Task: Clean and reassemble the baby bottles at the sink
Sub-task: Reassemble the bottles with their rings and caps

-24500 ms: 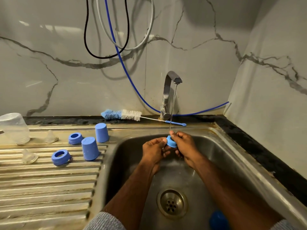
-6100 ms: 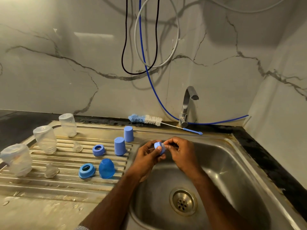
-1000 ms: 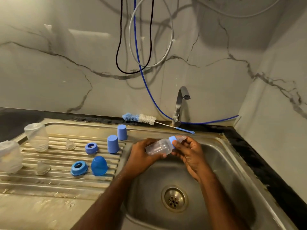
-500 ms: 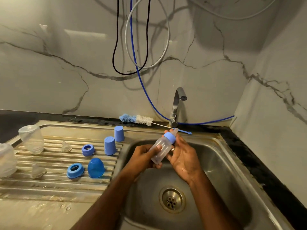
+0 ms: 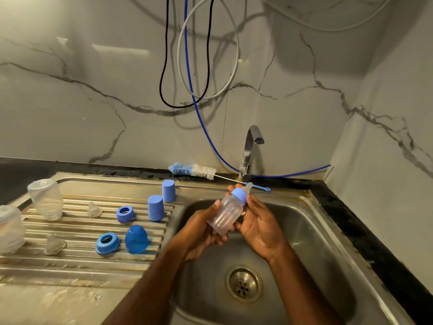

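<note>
Above the steel sink basin [image 5: 304, 231], the small clear plastic baby bottle with a blue screw collar [image 5: 228, 211] leans with its teat far-right, the left hand [image 5: 201, 233] gripping its base while the right hand [image 5: 260, 221] curls its fingers [image 5: 251, 200] around the collar end.

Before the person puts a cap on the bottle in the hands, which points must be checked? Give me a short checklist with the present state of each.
1. Bottle held firm: ok, left hand grips its base, right hand its side.
2. Blue ring on the neck: ok; fully tight, cannot tell.
3. Teat through the ring: ok.
4. Cap in reach: ok, small cap stands on the drainer.
5. Tap off: ok, no stream shows.
6. Bottle dry inside: cannot tell.
</note>
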Tool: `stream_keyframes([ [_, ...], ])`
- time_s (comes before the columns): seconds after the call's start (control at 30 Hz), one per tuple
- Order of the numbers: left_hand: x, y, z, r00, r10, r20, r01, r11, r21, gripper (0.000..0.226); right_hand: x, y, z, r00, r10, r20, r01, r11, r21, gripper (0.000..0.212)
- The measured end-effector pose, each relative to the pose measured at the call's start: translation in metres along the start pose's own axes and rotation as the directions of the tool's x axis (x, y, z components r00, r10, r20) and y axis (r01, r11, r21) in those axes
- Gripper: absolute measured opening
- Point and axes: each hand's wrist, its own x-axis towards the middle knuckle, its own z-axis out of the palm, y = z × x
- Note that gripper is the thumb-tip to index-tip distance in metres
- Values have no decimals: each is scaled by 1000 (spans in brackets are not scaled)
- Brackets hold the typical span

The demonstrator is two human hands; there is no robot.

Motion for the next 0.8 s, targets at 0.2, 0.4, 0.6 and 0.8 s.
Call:
stream_keyframes([
  [0.2, 4, -5, 0, 979, 196, -53, -181, 961, 208, 36, 7, 5, 3, 980, -180, -91, 172, 982, -83, 35],
  [0.4, 9, -7, -5, 834, 545, -88, -315, 601, 735, 44, 16, 12, 10, 962, -243, -123, 232, 968, -91, 36],
  [0.6, 2, -17, -6, 838, 488, -242, -274, 762, 587, 26, 20, 26, 13, 971, -202, -130, 168, 959, -229, 35],
  [0.8, -16, -16, -16, 762, 410, -501, -222, 893, 392, 25, 40, 35, 19, 976, -189, -107, 106, 846, -523, 24],
])
